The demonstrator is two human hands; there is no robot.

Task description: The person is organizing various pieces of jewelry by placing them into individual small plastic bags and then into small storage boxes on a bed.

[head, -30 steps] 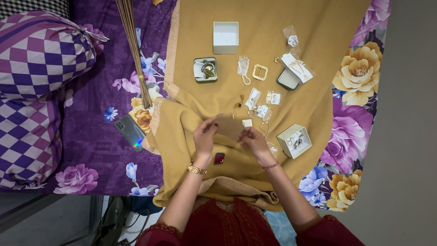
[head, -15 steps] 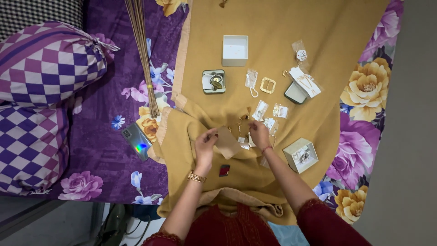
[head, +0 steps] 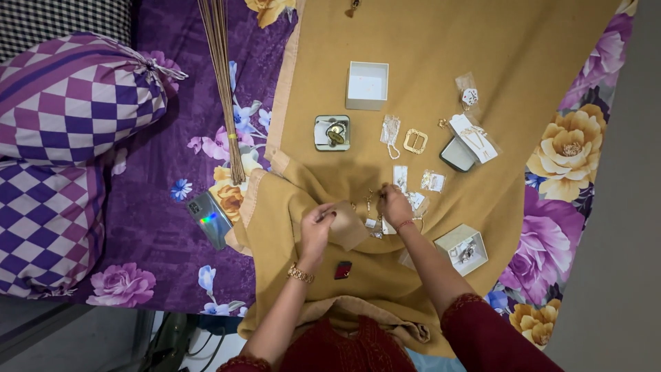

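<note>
A small tan card of stiff paper is pinched at its nine o'clock edge between the thumb and fingers of the left hand, which are closed on it so that the card is held lifted, slightly tilted, above the mustard-yellow woollen blanket. The fingers of the right hand are lowered onto a cluster of small clear packets and gold-coloured trinkets just at three o'clock of the card; whether they are closed on a piece or only resting on it cannot be told.

A gold bracelet is worn on the left wrist, a thin red thread band on the right. A small dark red object lies on the blanket at six o'clock of the card.

Further out, an open cream box with jewellery sits at four o'clock, a square gold buckle at one o'clock, a green-rimmed box with a round brass piece at twelve o'clock, and an empty white box beyond it. The pieces appear spread apart so each can be seen singly.

At nine o'clock, a shiny phone lies on the purple floral bedsheet, a bundle of thin sticks above it.
</note>
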